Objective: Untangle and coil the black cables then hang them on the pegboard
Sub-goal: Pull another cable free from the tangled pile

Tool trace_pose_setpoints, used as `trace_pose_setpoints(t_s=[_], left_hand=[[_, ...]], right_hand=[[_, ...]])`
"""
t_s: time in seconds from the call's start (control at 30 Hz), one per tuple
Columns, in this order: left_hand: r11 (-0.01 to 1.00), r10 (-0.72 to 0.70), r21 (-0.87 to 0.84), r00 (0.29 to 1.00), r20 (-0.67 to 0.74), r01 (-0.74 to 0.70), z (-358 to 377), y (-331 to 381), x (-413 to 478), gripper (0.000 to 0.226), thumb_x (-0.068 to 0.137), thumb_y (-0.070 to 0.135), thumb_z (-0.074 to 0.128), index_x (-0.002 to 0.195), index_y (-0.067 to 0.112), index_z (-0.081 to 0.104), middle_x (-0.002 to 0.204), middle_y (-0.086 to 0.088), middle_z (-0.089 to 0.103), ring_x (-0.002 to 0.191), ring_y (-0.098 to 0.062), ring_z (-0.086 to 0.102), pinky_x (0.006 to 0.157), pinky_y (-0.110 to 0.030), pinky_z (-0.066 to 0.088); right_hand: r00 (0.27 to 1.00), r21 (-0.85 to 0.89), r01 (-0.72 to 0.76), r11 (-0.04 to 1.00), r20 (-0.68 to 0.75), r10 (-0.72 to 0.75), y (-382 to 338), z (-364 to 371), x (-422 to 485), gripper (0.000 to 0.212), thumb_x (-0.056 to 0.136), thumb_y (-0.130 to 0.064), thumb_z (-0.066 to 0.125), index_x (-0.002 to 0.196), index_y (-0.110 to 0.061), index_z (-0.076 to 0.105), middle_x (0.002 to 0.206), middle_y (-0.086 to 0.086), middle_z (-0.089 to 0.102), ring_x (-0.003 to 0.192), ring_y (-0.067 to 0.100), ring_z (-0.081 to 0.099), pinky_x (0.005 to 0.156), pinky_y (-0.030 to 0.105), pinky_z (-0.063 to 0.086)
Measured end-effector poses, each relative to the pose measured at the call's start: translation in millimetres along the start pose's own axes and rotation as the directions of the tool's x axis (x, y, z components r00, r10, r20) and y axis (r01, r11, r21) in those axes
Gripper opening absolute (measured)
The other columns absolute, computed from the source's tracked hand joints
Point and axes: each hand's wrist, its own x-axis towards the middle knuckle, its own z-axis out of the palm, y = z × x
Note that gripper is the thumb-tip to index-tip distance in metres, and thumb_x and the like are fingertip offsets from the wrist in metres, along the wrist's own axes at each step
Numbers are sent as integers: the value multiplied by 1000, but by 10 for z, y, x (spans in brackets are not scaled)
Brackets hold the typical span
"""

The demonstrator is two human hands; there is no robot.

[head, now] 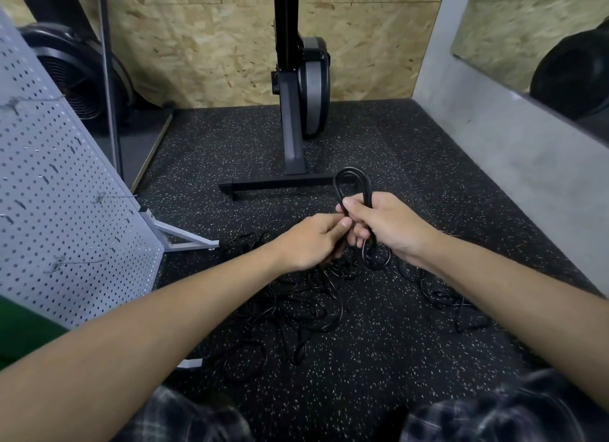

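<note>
My right hand (387,225) grips a coiled black cable (352,181) around its middle; loops stick out above and below the fist. My left hand (313,240) pinches a strand of the same cable beside the right fingers. On the speckled floor below both hands lies a tangle of black cables (306,306), spreading right to further loops (451,300). The grey pegboard (56,184) stands tilted at the left, with thin metal hooks (99,197) sticking out and nothing hanging on them.
A black exercise machine (296,118) with a floor bar stands straight ahead against the chipboard wall. A fan (75,76) sits behind the pegboard. The pegboard's grey foot (184,240) reaches toward the cables. A grey wall with a mirror runs along the right. My knees are at the bottom.
</note>
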Motion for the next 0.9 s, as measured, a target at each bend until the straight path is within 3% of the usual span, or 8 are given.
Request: trace_pose_setpoints(t_s=[0.1, 0.2, 0.3, 0.43, 0.57, 0.7, 0.9], left_hand=[[999, 23, -47, 996, 81, -19, 36, 42, -31, 36, 115, 30, 33, 97, 19, 62, 72, 1, 62, 66, -15, 62, 73, -34, 52], [1000, 29, -11, 994, 108, -28, 19, -1, -11, 38, 115, 31, 35, 98, 12, 63, 76, 1, 68, 77, -11, 67, 85, -33, 50], [998, 22, 59, 992, 121, -30, 1, -104, 4, 35, 113, 31, 41, 98, 12, 66, 83, 6, 72, 79, -4, 63, 82, -23, 46], [983, 30, 174, 992, 123, -51, -4, -221, -20, 21, 110, 29, 52, 99, 21, 67, 91, 11, 75, 81, 3, 63, 77, -14, 44], [970, 38, 234, 995, 93, -59, -37, -332, -39, 11, 104, 18, 62, 104, 24, 71, 95, 13, 75, 97, 1, 68, 91, -20, 50], [945, 20, 324, 998, 58, -38, -76, -418, -53, 20, 99, 7, 66, 104, 24, 74, 104, 14, 74, 100, -2, 66, 94, -23, 50], [903, 19, 430, 999, -32, -3, -96, -608, -40, 26, 95, 1, 68, 93, 26, 64, 109, 7, 55, 96, -15, 62, 91, -41, 55]], right_hand=[[1000, -42, -13, 999, -24, 12, -38, -9, -18, 28, 111, -24, 50, 100, -7, 69, 54, 4, 50, 56, 20, 57, 72, 36, 51], [996, 12, -37, 999, -79, 37, -100, -36, -9, 26, 112, -26, 48, 97, -13, 66, 57, 3, 48, 56, 22, 57, 65, 33, 50], [992, 28, -44, 999, -117, 47, -137, -88, -6, 27, 113, -27, 47, 95, -17, 64, 66, 2, 48, 57, 18, 51, 57, 27, 46], [992, 88, -13, 996, -123, 23, -177, -145, -16, 31, 113, -25, 44, 92, -14, 64, 76, 3, 55, 59, 14, 49, 58, 28, 46], [992, 146, 42, 988, -127, -23, -224, -138, -17, 28, 113, -19, 43, 92, -15, 61, 83, -2, 59, 62, 6, 45, 55, 25, 48], [992, 181, 48, 982, -128, -25, -257, -143, -21, 26, 113, -21, 44, 95, -16, 61, 79, -4, 58, 61, 6, 43, 53, 25, 48], [988, 120, 84, 989, -142, -66, -318, -148, -39, 26, 113, -20, 44, 93, -15, 61, 79, -3, 55, 60, 6, 42, 53, 25, 48]])
